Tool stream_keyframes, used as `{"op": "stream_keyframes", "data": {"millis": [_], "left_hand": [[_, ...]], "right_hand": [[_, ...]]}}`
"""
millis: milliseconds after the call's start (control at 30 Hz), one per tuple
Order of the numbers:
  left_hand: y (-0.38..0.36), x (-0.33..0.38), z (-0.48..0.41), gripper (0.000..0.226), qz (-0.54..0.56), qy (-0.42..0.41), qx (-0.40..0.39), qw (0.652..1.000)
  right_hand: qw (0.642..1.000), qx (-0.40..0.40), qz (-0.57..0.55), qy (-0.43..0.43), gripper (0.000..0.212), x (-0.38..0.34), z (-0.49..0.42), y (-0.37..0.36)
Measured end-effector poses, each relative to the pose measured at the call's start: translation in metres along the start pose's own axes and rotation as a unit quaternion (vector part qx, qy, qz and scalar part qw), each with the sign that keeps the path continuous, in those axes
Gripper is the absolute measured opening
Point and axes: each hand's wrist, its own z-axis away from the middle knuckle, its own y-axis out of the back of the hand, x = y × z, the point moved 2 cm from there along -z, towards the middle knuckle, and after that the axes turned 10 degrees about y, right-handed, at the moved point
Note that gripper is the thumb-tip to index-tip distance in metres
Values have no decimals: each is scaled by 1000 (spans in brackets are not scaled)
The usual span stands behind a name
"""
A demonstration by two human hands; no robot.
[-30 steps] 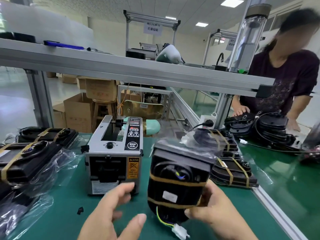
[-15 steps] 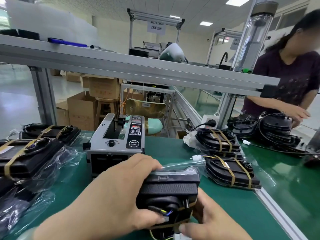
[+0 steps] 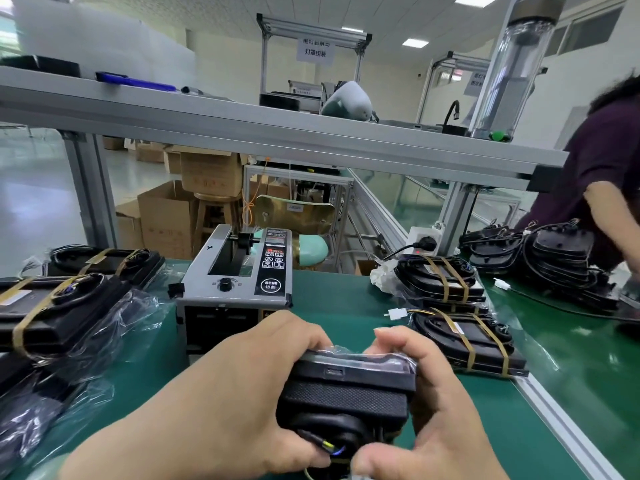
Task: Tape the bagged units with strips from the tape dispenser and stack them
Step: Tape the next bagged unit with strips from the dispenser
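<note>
A black bagged unit (image 3: 346,389) lies low over the green mat in front of me, its clear bag folded over the far edge. My left hand (image 3: 242,393) grips its left side, fingers over the top. My right hand (image 3: 429,403) holds its right side and pinches the bag at the top corner. The grey tape dispenser (image 3: 235,292) stands just behind my hands. Two taped units (image 3: 460,327) lie stacked to the right, bound with brown strips. More taped bagged units (image 3: 62,306) lie on the left.
An aluminium shelf rail (image 3: 277,140) crosses overhead with a clear bottle (image 3: 512,64) on it. Another person (image 3: 602,174) stands at the far right beside a pile of unbagged black units (image 3: 554,258). The bench's metal edge (image 3: 554,410) runs along the right.
The unit went from upright to lying flat and low. My left hand came onto its left side, and my right hand moved up from below to its right top corner.
</note>
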Motion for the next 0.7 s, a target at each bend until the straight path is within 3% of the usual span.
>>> {"op": "stream_keyframes", "data": {"millis": [67,100,167,200,267,333,400,467,500,567,633,700], "left_hand": [[6,14,9,40,-47,-1,-6,999],[6,18,9,38,-79,-24,-8,997],[6,20,25,30,-78,9,-32,996],[6,15,30,32,-54,23,-35,998],[-4,-8,33,29,112,-19,1,994],[-6,-22,47,48,272,-132,87,949],[-5,-36,70,53,334,-212,219,892],[-15,-60,78,52,357,-250,273,858],[-20,-72,78,43,374,-249,304,840],[-24,-95,62,16,524,-156,260,796],[-24,-109,46,8,610,-40,198,767],[-23,-118,37,8,650,12,151,745]], "right_hand": [[1000,2,-4,-12,94,0,-1,-2],[1000,-4,1,-17,92,0,0,-4],[999,0,1,-33,87,2,0,-7],[999,5,-1,-37,85,3,0,-7],[999,15,-1,-48,80,2,-2,-7],[999,24,17,-40,75,2,0,-4],[998,52,29,-20,73,-2,-1,0],[994,95,53,10,73,-1,0,5],[991,116,68,20,73,1,-1,5],[983,148,100,33,77,5,1,5],[978,151,137,40,78,8,2,1],[977,133,158,53,76,8,2,-6]]}}
